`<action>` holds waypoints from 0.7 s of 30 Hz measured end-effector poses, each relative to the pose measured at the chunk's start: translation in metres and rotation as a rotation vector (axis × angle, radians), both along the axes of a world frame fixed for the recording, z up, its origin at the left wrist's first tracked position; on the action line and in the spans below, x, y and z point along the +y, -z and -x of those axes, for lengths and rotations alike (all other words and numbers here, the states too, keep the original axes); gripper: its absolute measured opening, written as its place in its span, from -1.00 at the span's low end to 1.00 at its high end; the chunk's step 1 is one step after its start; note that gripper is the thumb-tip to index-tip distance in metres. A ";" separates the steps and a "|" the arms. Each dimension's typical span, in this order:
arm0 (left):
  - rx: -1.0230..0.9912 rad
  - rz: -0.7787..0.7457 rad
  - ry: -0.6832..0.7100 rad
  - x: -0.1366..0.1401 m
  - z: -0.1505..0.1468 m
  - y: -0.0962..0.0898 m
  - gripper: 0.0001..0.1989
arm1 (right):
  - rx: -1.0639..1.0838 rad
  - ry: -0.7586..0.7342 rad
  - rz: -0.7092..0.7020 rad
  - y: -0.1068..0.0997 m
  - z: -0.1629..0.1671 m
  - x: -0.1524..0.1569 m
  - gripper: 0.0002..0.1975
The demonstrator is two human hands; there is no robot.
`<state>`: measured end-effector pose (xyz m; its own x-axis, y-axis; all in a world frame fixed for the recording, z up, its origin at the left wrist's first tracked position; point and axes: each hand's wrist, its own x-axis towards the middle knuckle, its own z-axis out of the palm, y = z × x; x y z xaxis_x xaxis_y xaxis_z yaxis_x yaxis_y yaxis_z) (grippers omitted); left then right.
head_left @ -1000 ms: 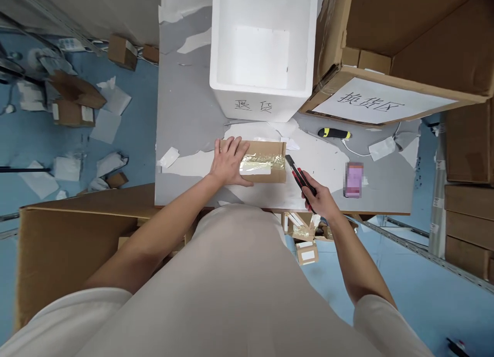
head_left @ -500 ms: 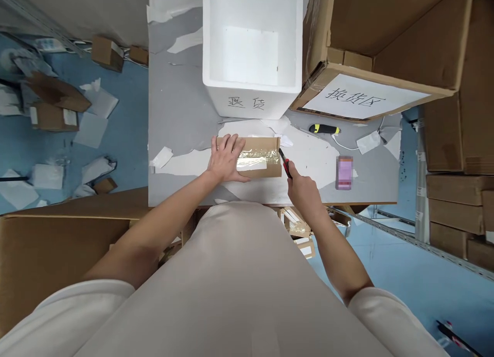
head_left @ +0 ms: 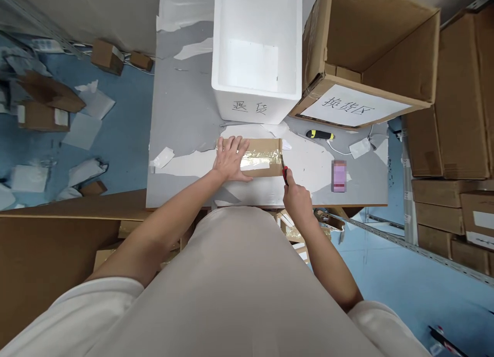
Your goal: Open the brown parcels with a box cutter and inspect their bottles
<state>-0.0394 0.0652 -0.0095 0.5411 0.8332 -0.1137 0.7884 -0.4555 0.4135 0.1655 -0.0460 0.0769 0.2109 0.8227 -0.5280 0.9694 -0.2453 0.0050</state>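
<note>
Resting flat on the taped box (head_left: 260, 159), the left hand (head_left: 230, 158) steadies it while the right hand's (head_left: 296, 198) grip closes around a red cutter (head_left: 284, 174) touching its right end.

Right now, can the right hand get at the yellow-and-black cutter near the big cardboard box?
Probably not without letting go: the right hand is shut on a red utility knife at the taped brown cardboard parcel. The table between it and the yellow-and-black cutter looks unobstructed.
</note>
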 end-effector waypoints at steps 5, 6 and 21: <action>0.075 0.000 -0.028 -0.005 -0.004 -0.004 0.24 | -0.064 -0.009 0.074 -0.013 -0.003 0.000 -0.39; 0.090 -0.004 -0.034 -0.006 -0.005 -0.005 0.24 | -0.059 -0.023 0.082 -0.017 -0.004 -0.001 -0.40; 0.155 0.015 0.023 -0.007 -0.005 -0.004 0.32 | -0.006 -0.003 -0.070 -0.026 -0.028 -0.015 -0.42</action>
<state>-0.0343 0.0584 -0.0051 0.5349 0.8185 -0.2096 0.8327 -0.4687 0.2948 0.1934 -0.0611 0.1027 0.2118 0.8583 -0.4674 0.9701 -0.2426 -0.0059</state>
